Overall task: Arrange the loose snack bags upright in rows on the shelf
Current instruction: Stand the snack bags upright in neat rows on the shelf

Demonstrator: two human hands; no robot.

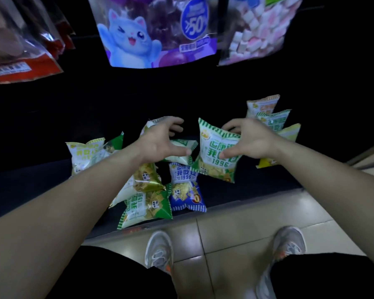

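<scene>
Gripping a green snack bag (216, 151) by its upper edge, the right hand (254, 141) has its thumb across the printed front and its fingers curled behind, so the bag stands nearly upright above the dark shelf (52, 182), tilted a little to one side. That pinch at the top lets the weight of the contents hang down, which should help the bag sit on its bottom seam when it is lowered.

Just to the left of that green bag, the left hand (162, 141) is spread wide with the fingers arched, hovering over a pale bag (179, 151) that lies flat; it looks ready to close on it, though whether the fingertips already touch the foil is hard to tell at this angle.

Below the green bag, nearer the shelf's front lip, a blue bag (187, 188) and another green one (147, 208) lie tumbled on their backs, part of a loose heap that spreads off to the left. To the right of the held bag, three bags (270, 117) already stand one behind another, a row begun against the shelf's far side. By that measure most of the sorting is still ahead. Large hanging pouches (158, 31) fill the space above, and tiled floor (235, 231) shows below the shelf edge.
</scene>
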